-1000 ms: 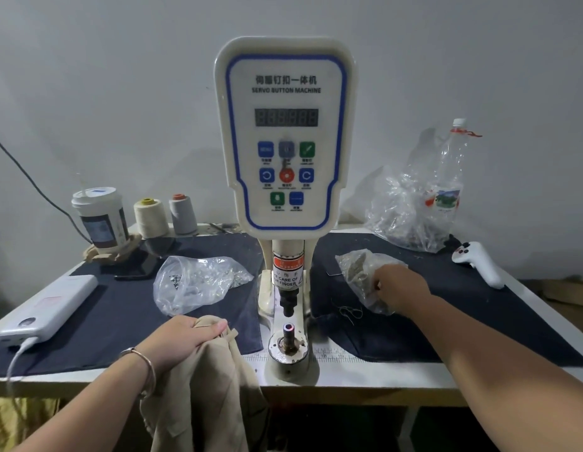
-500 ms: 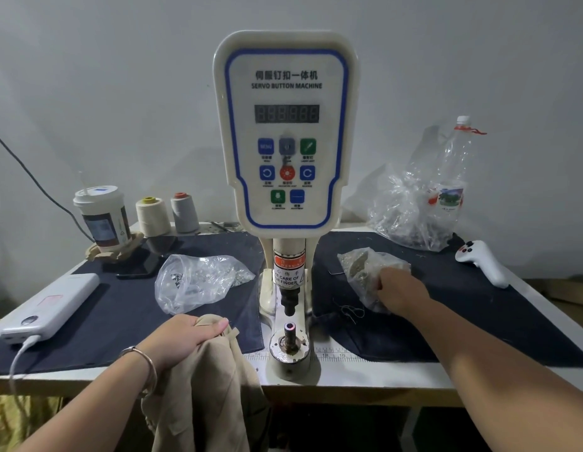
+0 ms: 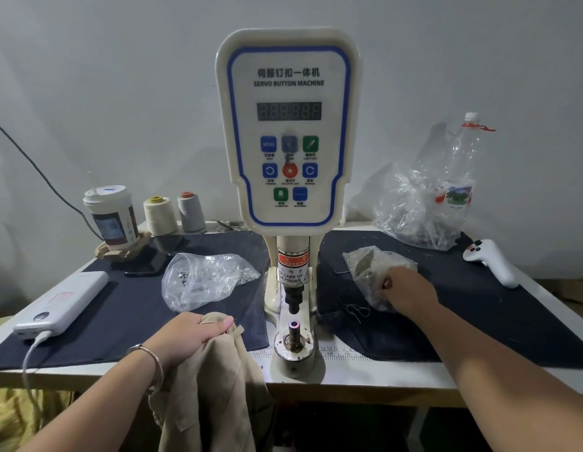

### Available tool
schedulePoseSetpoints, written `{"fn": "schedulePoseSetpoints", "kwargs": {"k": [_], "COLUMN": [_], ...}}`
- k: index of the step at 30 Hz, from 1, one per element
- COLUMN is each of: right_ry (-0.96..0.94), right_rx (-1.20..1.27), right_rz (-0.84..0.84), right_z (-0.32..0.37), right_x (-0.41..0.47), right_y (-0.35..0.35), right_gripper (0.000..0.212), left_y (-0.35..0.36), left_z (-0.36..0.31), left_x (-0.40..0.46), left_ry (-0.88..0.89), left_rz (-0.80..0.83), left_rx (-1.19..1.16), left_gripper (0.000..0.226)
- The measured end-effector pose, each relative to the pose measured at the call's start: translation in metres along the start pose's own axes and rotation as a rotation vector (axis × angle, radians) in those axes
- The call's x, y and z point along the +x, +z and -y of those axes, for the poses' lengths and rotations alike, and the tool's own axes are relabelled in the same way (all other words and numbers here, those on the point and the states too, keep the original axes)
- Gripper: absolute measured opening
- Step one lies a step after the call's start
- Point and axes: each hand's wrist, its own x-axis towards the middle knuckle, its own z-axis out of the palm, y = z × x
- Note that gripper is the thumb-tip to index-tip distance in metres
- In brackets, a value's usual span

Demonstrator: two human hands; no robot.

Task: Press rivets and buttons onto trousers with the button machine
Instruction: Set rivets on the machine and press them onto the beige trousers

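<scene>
Little has moved since a second ago — the right hand (image 3: 402,290) still digs, fingers pinched, in the small bag (image 3: 368,269) of rivets, while the left hand (image 3: 194,336) keeps the trousers (image 3: 215,386) clenched beside the button machine (image 3: 288,132), its post (image 3: 295,334) unloaded.

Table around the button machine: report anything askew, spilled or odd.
Nothing spilled. One oddity: a loose tangle of thread lies on the dark cloth beside the small bag the right hand reaches into.
</scene>
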Motion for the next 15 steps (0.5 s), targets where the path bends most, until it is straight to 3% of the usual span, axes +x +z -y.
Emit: {"fn": "schedulePoseSetpoints", "kwargs": {"k": [6, 15], "right_ry": [0.001, -0.03], "right_rx": [0.105, 0.113], "right_rz": [-0.242, -0.286], "right_z": [-0.013, -0.013], "right_x": [-0.006, -0.009], "right_y": [0.023, 0.029], "right_gripper": [0.013, 0.007], "left_y": [0.001, 0.001], "left_z": [0.001, -0.001], "left_x": [-0.001, -0.003], "left_ry": [0.006, -0.006], "left_rz": [-0.001, -0.006], "left_rx": [-0.001, -0.022], "left_gripper": [0.041, 0.035]}}
